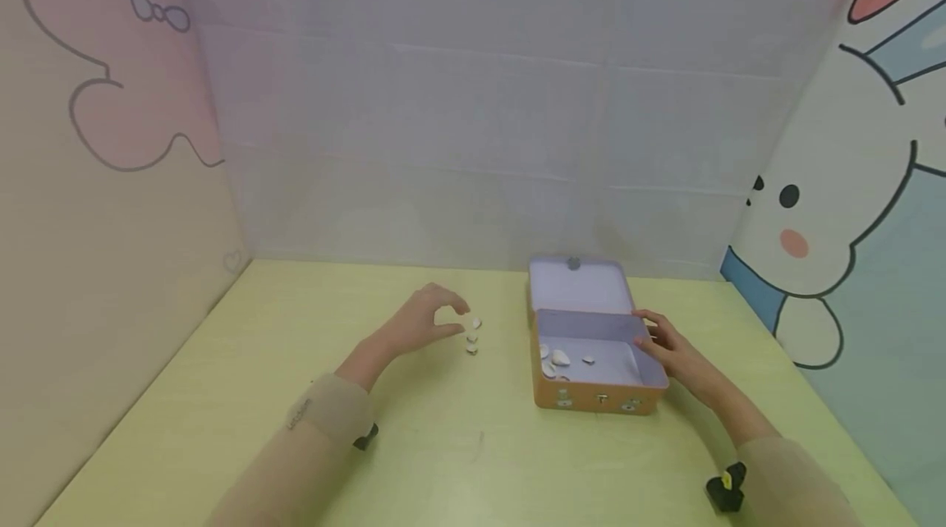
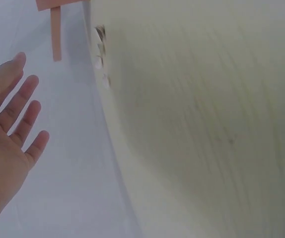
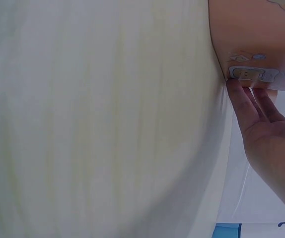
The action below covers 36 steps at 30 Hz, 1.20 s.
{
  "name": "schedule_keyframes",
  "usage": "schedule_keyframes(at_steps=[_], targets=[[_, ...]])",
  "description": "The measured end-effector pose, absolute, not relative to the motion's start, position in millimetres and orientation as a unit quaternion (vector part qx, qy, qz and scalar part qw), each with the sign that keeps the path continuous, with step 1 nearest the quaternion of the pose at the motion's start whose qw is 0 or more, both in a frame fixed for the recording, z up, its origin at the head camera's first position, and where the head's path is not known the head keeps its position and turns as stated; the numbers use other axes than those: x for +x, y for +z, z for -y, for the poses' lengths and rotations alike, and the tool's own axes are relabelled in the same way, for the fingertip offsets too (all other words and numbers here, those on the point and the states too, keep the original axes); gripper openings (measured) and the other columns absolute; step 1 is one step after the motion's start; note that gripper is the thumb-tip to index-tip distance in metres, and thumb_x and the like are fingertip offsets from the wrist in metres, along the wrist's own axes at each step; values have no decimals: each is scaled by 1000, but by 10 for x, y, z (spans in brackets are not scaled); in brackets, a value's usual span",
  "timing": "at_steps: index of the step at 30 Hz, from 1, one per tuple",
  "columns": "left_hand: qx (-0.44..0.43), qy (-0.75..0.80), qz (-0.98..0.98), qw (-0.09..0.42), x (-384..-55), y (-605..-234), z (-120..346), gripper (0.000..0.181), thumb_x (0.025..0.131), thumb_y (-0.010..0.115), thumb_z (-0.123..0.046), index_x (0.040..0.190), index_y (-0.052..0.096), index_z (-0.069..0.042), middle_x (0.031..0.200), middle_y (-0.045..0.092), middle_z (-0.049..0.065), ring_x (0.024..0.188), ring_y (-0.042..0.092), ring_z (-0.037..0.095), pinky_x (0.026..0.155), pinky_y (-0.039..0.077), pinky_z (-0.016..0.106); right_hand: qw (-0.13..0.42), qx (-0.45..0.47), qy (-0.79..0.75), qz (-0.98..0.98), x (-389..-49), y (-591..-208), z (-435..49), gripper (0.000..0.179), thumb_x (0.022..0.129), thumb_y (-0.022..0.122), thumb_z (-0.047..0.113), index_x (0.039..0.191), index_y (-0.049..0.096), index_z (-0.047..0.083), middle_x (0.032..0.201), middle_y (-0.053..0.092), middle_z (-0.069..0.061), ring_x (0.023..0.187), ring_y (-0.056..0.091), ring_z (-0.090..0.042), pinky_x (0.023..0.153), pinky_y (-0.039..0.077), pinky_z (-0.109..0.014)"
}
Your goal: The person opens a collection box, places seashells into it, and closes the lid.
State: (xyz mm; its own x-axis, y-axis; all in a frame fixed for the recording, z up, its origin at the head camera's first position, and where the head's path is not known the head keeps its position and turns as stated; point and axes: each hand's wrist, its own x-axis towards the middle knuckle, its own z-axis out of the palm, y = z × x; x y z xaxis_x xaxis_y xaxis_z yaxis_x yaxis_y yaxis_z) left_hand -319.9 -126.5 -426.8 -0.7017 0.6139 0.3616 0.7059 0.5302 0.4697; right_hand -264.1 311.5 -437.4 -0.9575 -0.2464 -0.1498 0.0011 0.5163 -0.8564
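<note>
Several small white seashells (image 1: pixel 471 338) lie in a short line on the yellow table. My left hand (image 1: pixel 420 322) is just left of them, thumb and fingers apart and nothing between them. In the left wrist view the left hand (image 2: pixel 8 119) has its fingers spread, apart from the shells (image 2: pixel 106 81). An orange tin box (image 1: pixel 594 397) with a lilac inside stands with its lid (image 1: pixel 580 287) raised at the back. Inside the box lie more shells (image 1: pixel 560 358), mostly at the left. My right hand (image 1: pixel 680 359) grips the box's right wall, thumb over the rim, fingers (image 3: pixel 242 101) against the outside.
A pale sheet (image 1: pixel 414 116) hangs behind the table (image 1: pixel 414 461). Printed panels with a pink figure (image 1: pixel 140 116) at the left and a white rabbit (image 1: pixel 820 207) at the right border it. Black wrist devices (image 1: pixel 726 490) sit beside the sleeves.
</note>
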Motion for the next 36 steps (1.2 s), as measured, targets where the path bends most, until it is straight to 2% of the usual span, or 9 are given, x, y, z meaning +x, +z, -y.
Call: schedule_keyframes(at_steps=[10,18,22,28,36], targets=[[-349,-292,890,-15,-3323,-4433,1326,26,85,70,-15,108,66,-6,113,65,4,112,52,26,100,38,48,123,-73,-489,-860,-2647,-4389,-3110,59,100,44,30,148,12,19,150,11,-32,133,21,-52,97,33,-68],[-315,-275,907,-48,-3438,-4533,1311,24,84,68,-11,108,67,-9,109,66,4,107,55,24,95,43,42,122,-73,-492,-859,-2647,-4401,-3108,58,100,44,29,148,13,18,150,12,-32,134,21,-52,97,33,-68],[-305,-272,911,-54,-3501,-4584,1291,24,82,68,-6,106,67,-8,104,68,4,101,59,22,90,47,38,123,-68,-491,-860,-2655,-4416,-3106,58,100,44,31,148,13,18,151,11,-31,134,21,-51,97,33,-67],[-312,-243,917,-48,-3563,-4644,1269,21,81,71,-8,102,68,-10,95,67,2,90,59,17,85,48,33,127,-63,-490,-860,-2642,-4401,-3109,59,100,45,33,148,13,19,151,11,-30,135,20,-51,98,32,-67],[-303,-239,921,-59,-3566,-4649,1234,12,84,69,-10,95,70,-14,98,66,-1,93,58,15,86,48,33,131,-60,-490,-860,-2630,-4379,-3121,60,100,45,34,148,13,20,152,11,-29,135,19,-50,99,32,-67]])
